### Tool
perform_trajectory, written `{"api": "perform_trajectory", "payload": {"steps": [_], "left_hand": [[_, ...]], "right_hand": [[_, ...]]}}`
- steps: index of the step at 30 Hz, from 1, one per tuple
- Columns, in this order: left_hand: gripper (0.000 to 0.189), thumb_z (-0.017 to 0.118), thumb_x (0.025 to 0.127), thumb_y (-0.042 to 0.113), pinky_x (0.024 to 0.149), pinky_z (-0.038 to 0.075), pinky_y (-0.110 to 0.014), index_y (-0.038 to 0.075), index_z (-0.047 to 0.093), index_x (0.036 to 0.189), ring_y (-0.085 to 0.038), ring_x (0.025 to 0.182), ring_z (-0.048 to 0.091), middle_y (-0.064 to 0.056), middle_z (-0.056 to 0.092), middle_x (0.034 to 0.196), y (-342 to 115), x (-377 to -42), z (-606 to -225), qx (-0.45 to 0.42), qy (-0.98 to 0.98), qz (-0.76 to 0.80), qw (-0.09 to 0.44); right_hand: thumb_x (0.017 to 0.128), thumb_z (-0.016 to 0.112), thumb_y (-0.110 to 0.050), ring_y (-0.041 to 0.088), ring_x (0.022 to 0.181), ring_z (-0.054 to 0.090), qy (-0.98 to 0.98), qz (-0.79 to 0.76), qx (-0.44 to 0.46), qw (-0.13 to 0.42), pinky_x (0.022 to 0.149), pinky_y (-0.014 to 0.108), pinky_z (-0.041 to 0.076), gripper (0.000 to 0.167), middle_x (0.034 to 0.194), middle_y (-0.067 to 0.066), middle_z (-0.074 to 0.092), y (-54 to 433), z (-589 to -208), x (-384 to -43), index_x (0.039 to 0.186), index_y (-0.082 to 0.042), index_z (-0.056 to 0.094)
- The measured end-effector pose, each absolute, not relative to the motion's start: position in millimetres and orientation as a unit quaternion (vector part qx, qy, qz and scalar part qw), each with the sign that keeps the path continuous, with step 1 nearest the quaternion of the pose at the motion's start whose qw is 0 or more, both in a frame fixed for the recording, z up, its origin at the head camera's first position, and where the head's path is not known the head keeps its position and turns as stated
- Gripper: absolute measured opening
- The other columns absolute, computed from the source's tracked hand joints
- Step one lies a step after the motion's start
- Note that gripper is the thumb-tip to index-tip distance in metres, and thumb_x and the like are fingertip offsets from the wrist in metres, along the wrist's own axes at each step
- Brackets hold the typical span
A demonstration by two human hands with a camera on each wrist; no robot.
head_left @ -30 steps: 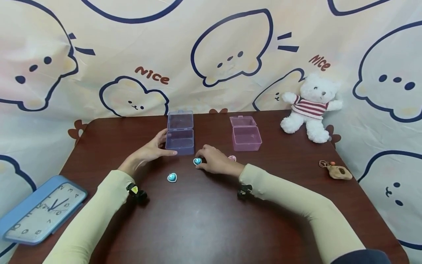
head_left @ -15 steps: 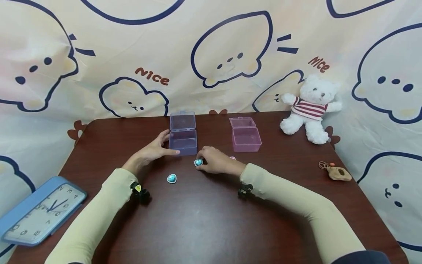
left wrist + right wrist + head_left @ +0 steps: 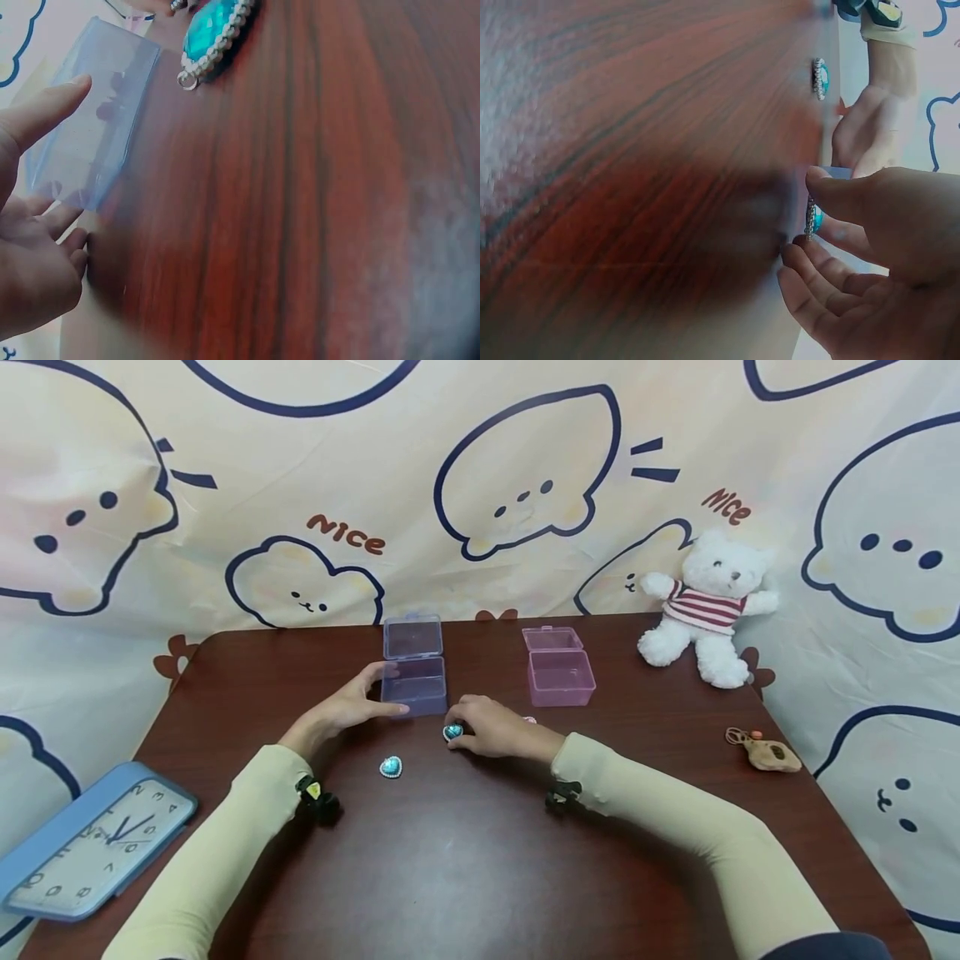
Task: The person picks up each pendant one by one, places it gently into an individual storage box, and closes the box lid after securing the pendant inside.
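The lidded translucent purple plastic box (image 3: pixel 414 700) stands on the table with its lid raised. My left hand (image 3: pixel 352 700) grips its left end, thumb along the front and fingers at the far side; the left wrist view shows the thumb (image 3: pixel 56 109) against the clear wall. Just right of and in front of the box, my right hand (image 3: pixel 491 728) pinches a blue heart-shaped pendant (image 3: pixel 452 732) with a beaded silvery edge. The right wrist view shows this pendant (image 3: pixel 814 217) between thumb and fingers. A second blue heart pendant (image 3: pixel 391 767) lies nearer on the table.
A pink box (image 3: pixel 562 678) with raised lid stands to the right. A pink item (image 3: pixel 530 720) is mostly hidden behind my right hand. A white teddy bear (image 3: pixel 705 610), a tan pouch-like charm (image 3: pixel 772 753) and a blue clock (image 3: pixel 105 839) sit toward the table's sides.
The purple box has shifted slightly right, then a little back left and nearer, with my left hand on it. My right hand has moved slightly nearer and right with the pendant.
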State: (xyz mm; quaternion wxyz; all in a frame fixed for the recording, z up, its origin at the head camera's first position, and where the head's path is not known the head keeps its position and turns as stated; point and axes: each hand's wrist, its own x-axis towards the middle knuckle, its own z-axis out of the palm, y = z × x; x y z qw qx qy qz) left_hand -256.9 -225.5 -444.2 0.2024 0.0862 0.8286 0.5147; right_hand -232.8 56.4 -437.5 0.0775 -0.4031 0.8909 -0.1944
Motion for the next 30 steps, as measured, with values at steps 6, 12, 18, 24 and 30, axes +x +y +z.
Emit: {"api": "perform_trajectory", "payload": {"steps": [6, 12, 18, 24, 30], "left_hand": [[0.094, 0.082, 0.089, 0.030, 0.127, 0.012, -0.065, 0.009, 0.023, 0.160, -0.041, 0.155, 0.020, -0.015, 0.029, 0.167, -229, -254, -445, 0.096, 0.833, 0.511, 0.190], [0.095, 0.083, 0.088, 0.028, 0.127, 0.015, -0.063, 0.009, 0.023, 0.160, -0.040, 0.152, 0.027, -0.016, 0.032, 0.165, -227, -253, -450, 0.101, 0.833, 0.510, 0.188], [0.097, 0.083, 0.088, 0.030, 0.126, 0.015, -0.065, 0.011, 0.022, 0.161, -0.041, 0.152, 0.026, -0.018, 0.030, 0.166, -226, -254, -451, 0.108, 0.835, 0.504, 0.194], [0.095, 0.083, 0.088, 0.029, 0.125, 0.015, -0.066, 0.010, 0.024, 0.161, -0.042, 0.151, 0.027, -0.019, 0.030, 0.166, -231, -252, -448, 0.105, 0.837, 0.502, 0.191], [0.095, 0.082, 0.089, 0.029, 0.125, 0.015, -0.066, 0.010, 0.023, 0.161, -0.041, 0.150, 0.028, -0.019, 0.030, 0.165, -235, -251, -445, 0.105, 0.837, 0.502, 0.188]], "right_hand": [[0.094, 0.077, -0.024, 0.015, 0.095, 0.062, 0.883, -0.206, -0.415, 0.075, 0.086, 0.032, 0.055, 0.028, 0.108, 0.007, 0.069, 58, -428, -233, 0.116, -0.007, 0.073], [0.095, 0.076, -0.022, 0.017, 0.098, 0.064, 0.876, -0.210, -0.429, 0.061, 0.089, 0.032, 0.056, 0.028, 0.110, 0.008, 0.069, 63, -418, -235, 0.117, -0.005, 0.073], [0.095, 0.076, -0.020, 0.019, 0.098, 0.065, 0.879, -0.218, -0.421, 0.046, 0.087, 0.030, 0.057, 0.029, 0.111, 0.009, 0.070, 65, -401, -243, 0.119, -0.004, 0.072], [0.095, 0.075, -0.021, 0.025, 0.100, 0.067, 0.879, -0.222, -0.419, 0.045, 0.088, 0.031, 0.057, 0.031, 0.113, 0.010, 0.070, 58, -385, -254, 0.121, -0.004, 0.072], [0.096, 0.075, -0.022, 0.021, 0.100, 0.065, 0.881, -0.223, -0.415, 0.042, 0.089, 0.030, 0.057, 0.031, 0.114, 0.008, 0.069, 49, -376, -257, 0.122, -0.005, 0.072]]}}
